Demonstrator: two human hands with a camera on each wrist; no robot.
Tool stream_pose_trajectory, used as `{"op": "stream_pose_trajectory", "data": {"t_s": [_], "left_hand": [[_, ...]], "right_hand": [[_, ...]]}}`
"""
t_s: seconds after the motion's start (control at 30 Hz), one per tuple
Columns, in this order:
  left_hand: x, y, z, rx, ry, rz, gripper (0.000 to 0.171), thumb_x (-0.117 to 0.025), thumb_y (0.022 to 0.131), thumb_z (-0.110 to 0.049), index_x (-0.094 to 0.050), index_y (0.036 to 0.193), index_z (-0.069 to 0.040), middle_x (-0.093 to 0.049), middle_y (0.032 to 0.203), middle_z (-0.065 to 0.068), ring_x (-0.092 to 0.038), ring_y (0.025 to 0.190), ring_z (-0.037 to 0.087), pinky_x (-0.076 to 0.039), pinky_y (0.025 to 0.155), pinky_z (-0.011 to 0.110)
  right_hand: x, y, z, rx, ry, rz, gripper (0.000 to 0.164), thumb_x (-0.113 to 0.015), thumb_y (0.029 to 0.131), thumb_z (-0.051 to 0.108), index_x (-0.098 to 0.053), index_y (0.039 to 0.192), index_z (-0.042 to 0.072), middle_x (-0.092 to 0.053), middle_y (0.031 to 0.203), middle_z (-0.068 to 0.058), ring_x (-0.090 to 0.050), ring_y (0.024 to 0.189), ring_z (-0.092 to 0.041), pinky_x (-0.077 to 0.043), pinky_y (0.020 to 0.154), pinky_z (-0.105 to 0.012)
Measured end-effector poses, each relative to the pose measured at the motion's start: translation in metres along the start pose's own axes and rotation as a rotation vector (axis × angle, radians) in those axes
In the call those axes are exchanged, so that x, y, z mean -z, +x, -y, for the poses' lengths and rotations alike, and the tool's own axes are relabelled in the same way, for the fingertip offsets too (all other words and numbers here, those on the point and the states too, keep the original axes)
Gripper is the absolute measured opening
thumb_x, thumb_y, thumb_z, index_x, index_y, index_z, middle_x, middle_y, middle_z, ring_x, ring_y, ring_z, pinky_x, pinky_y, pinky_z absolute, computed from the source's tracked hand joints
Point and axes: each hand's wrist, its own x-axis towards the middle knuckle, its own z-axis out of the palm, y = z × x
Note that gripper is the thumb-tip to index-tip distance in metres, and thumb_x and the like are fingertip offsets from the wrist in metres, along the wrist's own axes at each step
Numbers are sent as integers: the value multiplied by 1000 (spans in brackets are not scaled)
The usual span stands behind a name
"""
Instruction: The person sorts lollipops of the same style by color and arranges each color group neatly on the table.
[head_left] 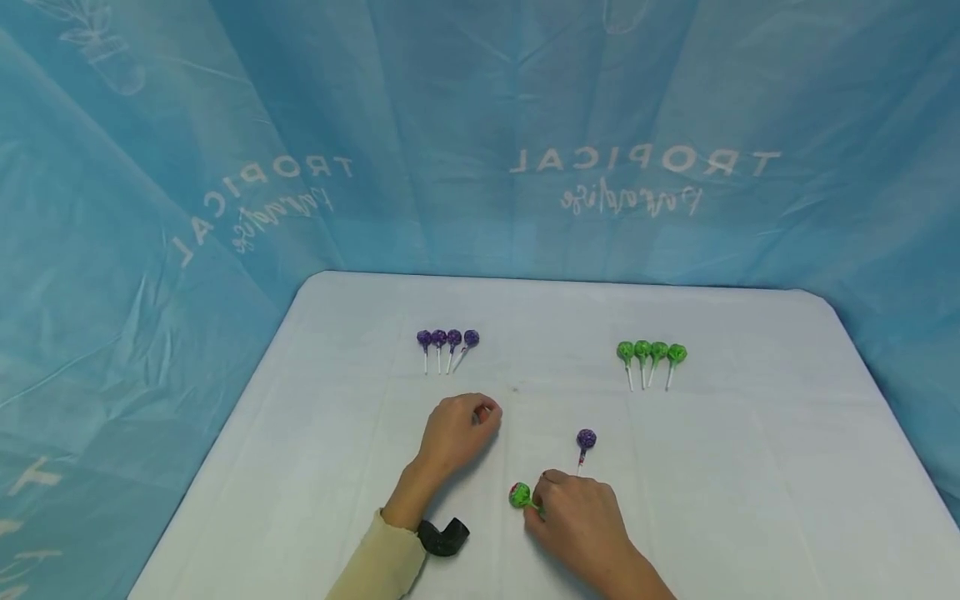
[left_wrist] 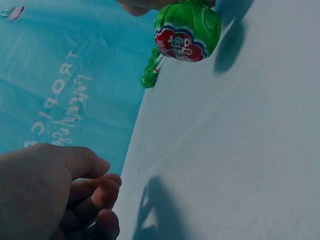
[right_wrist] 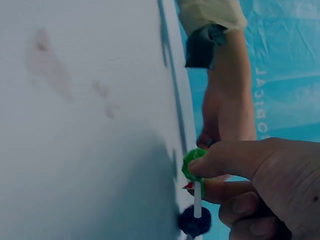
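Observation:
My right hand (head_left: 581, 521) pinches a green-wrapped lollipop (head_left: 520, 495) between thumb and fingers. Its white stick (right_wrist: 198, 202) shows below the fingers in the right wrist view. In the left wrist view, the lollipop's round head (left_wrist: 187, 32) has a red label. A single purple lollipop (head_left: 587, 438) lies just beyond the right hand, its stick end close to the fingers. To the left, my left hand (head_left: 457, 433) is over the table, its fingers loosely curled with nothing in them.
Several purple lollipops (head_left: 439, 337) lie in a row at the back left of the white table (head_left: 315, 467). Another row of several green lollipops (head_left: 651, 350) lies at the back right. Blue printed curtains (head_left: 465, 125) hang behind and beside the table.

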Motion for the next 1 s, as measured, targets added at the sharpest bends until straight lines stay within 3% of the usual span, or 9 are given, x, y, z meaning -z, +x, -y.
{"op": "stream_pose_trajectory", "data": {"t_s": [0.4, 0.6, 0.7, 1.0], "left_hand": [[5, -6, -13, -50, 22, 26, 11, -62, 90, -25, -71, 86, -20, -53, 68, -17, -45, 55, 1, -40, 56, 23], [7, -11, -18, -81, 51, 24, 8, -64, 88, -22, -70, 84, -18, -51, 68, -15, -45, 56, 2, -40, 56, 23], [4, -14, -20, -116, 91, 10, 7, -65, 88, -22, -69, 83, -19, -52, 67, -14, -44, 57, 3, -40, 55, 23], [-1, -23, -27, -161, 131, 14, 9, -66, 86, -23, -66, 78, -21, -52, 67, -13, -43, 58, 2, -38, 53, 21]], "right_hand": [[12, -2, -10, -48, -31, 36, 17, -76, 69, 30, -62, 60, 25, -36, 56, 17, -36, 43, -2, -26, 39, -25], [21, -3, -19, -111, -32, 49, 13, -77, 71, 31, -68, 64, 24, -44, 60, 18, -43, 46, -4, -31, 41, -25], [25, -4, -25, -120, -31, 6, 13, -78, 70, 29, -68, 64, 22, -51, 63, 16, -46, 45, -7, -32, 40, -26], [29, -3, -37, -164, -30, -49, 13, -77, 70, 27, -67, 65, 21, -49, 60, 14, -35, 42, -6, -30, 39, -26]]}}
